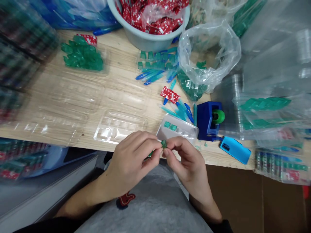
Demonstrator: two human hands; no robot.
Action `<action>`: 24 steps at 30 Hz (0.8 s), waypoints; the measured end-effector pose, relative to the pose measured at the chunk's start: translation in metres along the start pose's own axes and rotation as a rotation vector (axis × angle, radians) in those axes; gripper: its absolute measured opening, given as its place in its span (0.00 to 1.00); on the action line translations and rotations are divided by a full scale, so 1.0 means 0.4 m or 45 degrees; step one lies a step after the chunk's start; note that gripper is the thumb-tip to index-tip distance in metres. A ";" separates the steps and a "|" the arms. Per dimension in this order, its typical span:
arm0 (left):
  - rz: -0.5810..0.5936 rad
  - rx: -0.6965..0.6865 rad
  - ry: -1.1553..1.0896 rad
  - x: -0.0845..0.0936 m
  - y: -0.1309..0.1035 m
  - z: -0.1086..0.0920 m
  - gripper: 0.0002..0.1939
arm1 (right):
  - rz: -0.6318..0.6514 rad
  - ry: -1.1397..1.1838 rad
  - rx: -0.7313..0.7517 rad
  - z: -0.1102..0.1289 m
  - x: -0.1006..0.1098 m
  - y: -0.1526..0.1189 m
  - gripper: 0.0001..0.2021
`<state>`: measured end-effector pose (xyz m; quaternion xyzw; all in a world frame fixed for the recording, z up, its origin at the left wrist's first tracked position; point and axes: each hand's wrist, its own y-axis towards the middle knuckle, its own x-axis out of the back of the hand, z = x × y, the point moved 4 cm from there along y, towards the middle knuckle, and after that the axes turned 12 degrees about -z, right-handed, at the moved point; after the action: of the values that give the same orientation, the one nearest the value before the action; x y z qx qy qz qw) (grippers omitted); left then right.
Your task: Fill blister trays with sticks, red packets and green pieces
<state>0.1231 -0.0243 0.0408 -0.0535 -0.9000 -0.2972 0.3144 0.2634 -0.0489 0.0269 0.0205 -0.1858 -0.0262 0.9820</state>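
Both hands meet in front of my body at the table's front edge. My left hand [137,158] pinches a small green piece [164,143] from the left, and my right hand [187,160] pinches it from the right. Some more green shows under the left fingertips, mostly hidden. Just beyond the hands lies a pale tray [179,127] with two green square pieces [170,126] in its upper left part. To its left is a clear molded plastic tray [119,127].
A grey tub [150,40] of red packets, an open clear bag [209,55] and green pieces [84,55] stand farther back. Blue pens [152,76] lie mid-table. At right are a blue tape dispenser [206,119] and a blue phone [235,150]. Packed trays [24,38] are stacked left.
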 end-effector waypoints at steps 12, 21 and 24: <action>-0.222 0.250 -0.014 -0.007 -0.021 0.018 0.06 | -0.123 -0.159 -0.026 0.016 0.020 -0.006 0.09; 0.018 0.678 -0.648 -0.011 -0.021 0.047 0.06 | -0.096 0.408 0.019 -0.027 0.022 -0.015 0.22; 0.050 0.697 -0.691 -0.021 -0.027 0.040 0.06 | -0.103 0.419 0.107 -0.025 0.014 -0.012 0.23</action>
<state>0.1184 -0.0233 0.0204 -0.0614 -0.9953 -0.0150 0.0731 0.2721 -0.0535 0.0194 0.0730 -0.0223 -0.0542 0.9956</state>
